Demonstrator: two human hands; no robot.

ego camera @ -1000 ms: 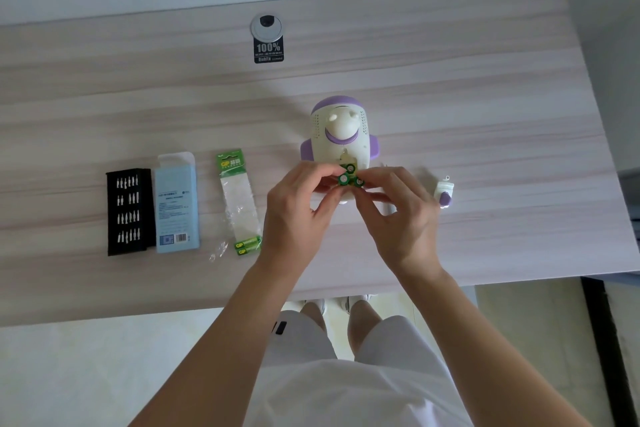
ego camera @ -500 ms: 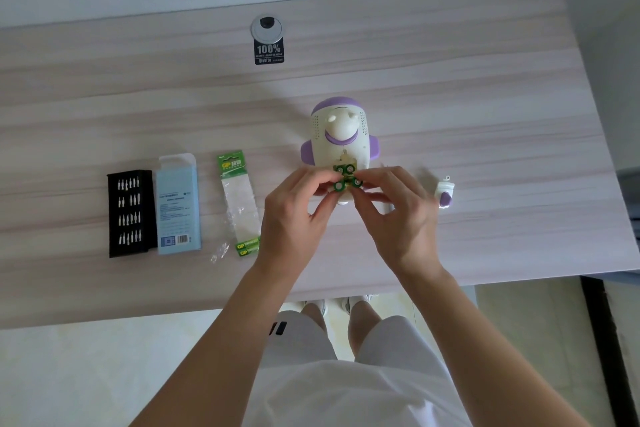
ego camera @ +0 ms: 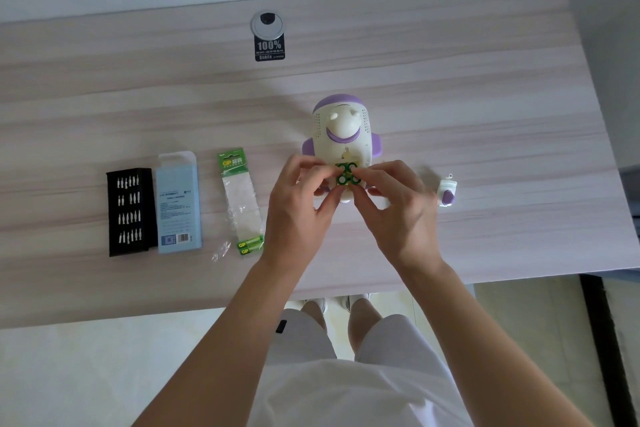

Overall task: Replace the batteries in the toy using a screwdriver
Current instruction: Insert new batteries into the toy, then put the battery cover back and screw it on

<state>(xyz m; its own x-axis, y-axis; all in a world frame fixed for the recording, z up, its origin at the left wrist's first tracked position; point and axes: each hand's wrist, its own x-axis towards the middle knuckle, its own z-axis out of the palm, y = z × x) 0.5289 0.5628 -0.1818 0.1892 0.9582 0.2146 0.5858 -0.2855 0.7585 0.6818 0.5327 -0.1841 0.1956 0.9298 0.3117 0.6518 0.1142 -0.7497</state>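
- The left hand (ego camera: 298, 215) and right hand (ego camera: 398, 215) meet over the middle of the table (ego camera: 485, 80). Each pinches a bundle of four batteries (ego camera: 347, 174) between thumb and fingertips, with the round ends facing the camera.
- The toy (ego camera: 341, 135) lies just behind the bundle, well apart from the far and right edges. Both forearms cross the near edge.
- To the left lie a battery pack (ego camera: 240, 198), a blue box (ego camera: 178, 201) and a black bit tray (ego camera: 130, 211) touching the box.
- A small purple-and-white piece (ego camera: 447, 192) lies right of the right hand, apart from it.
- Fingers and batteries hide the toy's lower part, so I cannot tell whether the bundle touches it.
- The table's left end is cut off, and the print on the box is too small to read.
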